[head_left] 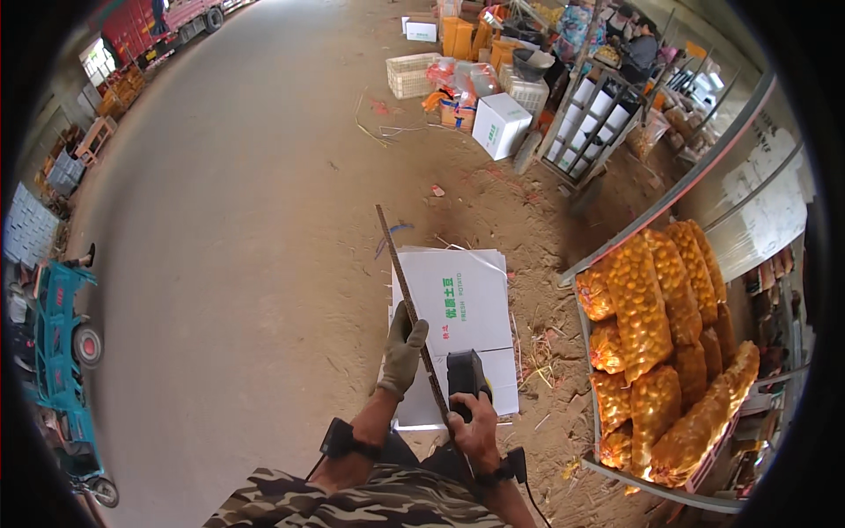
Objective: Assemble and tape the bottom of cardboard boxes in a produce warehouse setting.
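Left hand (403, 349) closed on thin strap (407, 299), right hand (475, 429) gripping black strapping tool (466, 378); strap probably light, springy, slippery.

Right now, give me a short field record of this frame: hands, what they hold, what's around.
left hand: gloved left hand gripping a long thin rod, tilted up and away
right hand: bare right hand holding a black handheld device
below hands: flattened white cardboard boxes stacked on dirt floor
right side: cart piled with orange mesh sacks of round produce
far: white carton, crates, a seated person
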{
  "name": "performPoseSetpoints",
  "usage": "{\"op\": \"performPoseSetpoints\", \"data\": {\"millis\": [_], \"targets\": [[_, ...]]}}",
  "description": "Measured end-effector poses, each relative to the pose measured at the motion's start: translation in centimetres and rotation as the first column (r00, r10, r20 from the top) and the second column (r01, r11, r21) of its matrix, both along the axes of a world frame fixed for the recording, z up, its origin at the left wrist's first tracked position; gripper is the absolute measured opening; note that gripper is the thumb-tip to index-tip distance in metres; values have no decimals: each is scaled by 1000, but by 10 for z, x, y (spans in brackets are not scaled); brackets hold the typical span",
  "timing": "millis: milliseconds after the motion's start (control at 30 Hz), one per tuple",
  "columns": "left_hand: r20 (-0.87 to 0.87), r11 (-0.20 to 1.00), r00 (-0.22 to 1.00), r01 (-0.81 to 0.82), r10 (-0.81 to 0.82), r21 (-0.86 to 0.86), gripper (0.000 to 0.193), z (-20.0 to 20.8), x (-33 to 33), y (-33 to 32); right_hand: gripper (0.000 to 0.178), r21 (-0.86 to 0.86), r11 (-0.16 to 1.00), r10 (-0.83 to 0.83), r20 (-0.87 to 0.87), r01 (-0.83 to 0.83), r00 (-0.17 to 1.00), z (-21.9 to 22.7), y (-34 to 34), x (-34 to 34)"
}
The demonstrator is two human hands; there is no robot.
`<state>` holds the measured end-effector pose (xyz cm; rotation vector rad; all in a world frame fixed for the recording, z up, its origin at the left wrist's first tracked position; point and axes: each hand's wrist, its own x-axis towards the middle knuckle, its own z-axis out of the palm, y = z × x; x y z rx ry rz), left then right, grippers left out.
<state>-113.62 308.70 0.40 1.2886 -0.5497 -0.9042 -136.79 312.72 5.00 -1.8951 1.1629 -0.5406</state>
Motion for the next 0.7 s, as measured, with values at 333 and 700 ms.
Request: {"op": "performPoseSetpoints", "data": {"millis": [333, 700], "targets": [[-118, 996, 991, 66, -58, 60, 58, 18, -18, -21, 50, 33, 977, 203, 119, -209, 972, -21, -59, -45], [73, 972, 972, 215, -222, 93, 78, 34, 16, 13, 47, 105, 994, -48, 253, 22, 966, -15, -44, -72]]}}
